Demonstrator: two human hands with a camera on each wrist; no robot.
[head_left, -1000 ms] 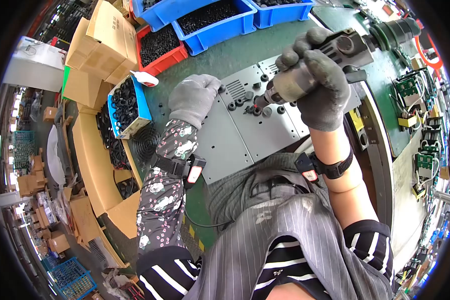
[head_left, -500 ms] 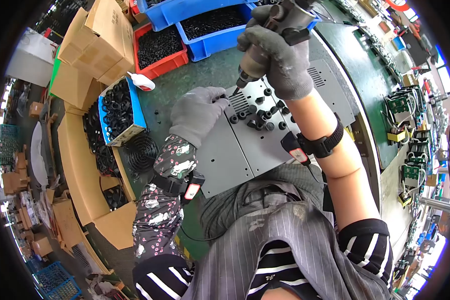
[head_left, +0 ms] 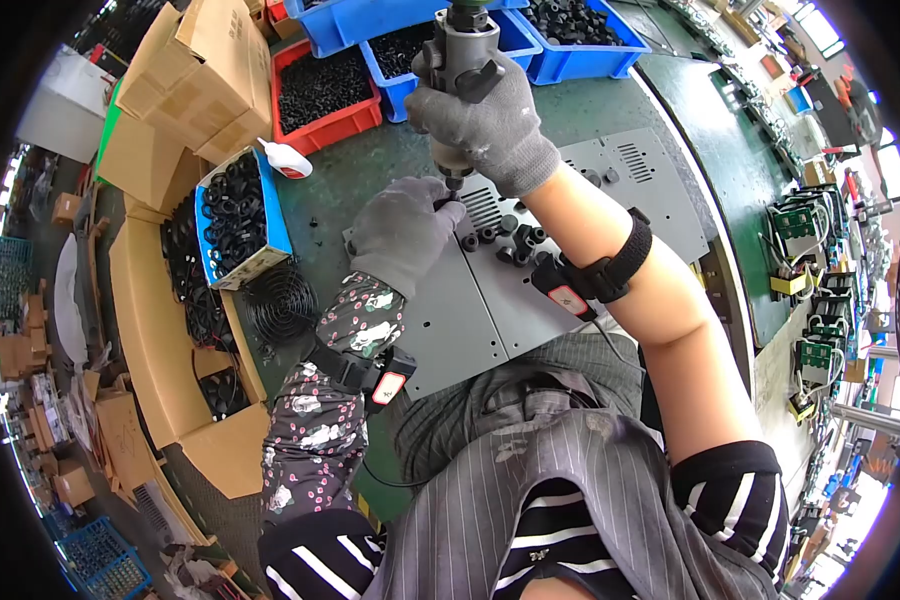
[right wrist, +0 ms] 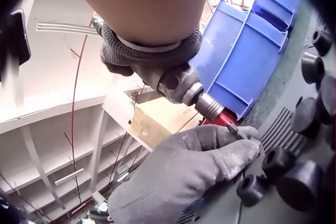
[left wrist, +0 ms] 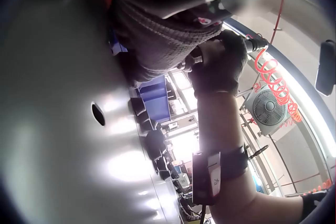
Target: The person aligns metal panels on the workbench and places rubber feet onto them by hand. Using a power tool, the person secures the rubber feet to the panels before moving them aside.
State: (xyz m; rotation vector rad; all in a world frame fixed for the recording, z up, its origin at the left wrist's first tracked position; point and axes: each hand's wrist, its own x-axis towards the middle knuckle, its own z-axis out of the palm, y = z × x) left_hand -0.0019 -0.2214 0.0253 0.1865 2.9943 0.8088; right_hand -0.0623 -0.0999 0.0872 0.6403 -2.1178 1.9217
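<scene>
A grey-gloved right hand (head_left: 495, 130) grips a power screwdriver (head_left: 470, 48), which points down with its chuck close to the left hand's fingertips. The left hand (head_left: 402, 230), gloved too, lies over the left part of a grey metal panel (head_left: 445, 335). In the right wrist view its thumb and forefinger pinch a small dark piece (right wrist: 234, 130) right under the screwdriver's tip; the fingers mostly hide it, so its kind cannot be told. Several black rubber feet (head_left: 518, 243) stand on the panel just right of the pinch, beside the slotted vents (head_left: 482, 208).
Behind the hands stand a red bin (head_left: 328, 128) and blue bins (head_left: 585, 72) of small black parts. Left of the panel are a white bottle (head_left: 286, 160), a box of black parts (head_left: 232, 250) and a black round grille (head_left: 280, 303). A red coiled hose (left wrist: 270, 85) hangs near the screwdriver.
The right hand has brought the screwdriver leftward from over the panel's right side and turned it upright, its tip now at the left hand. The left hand has shifted slightly right.
</scene>
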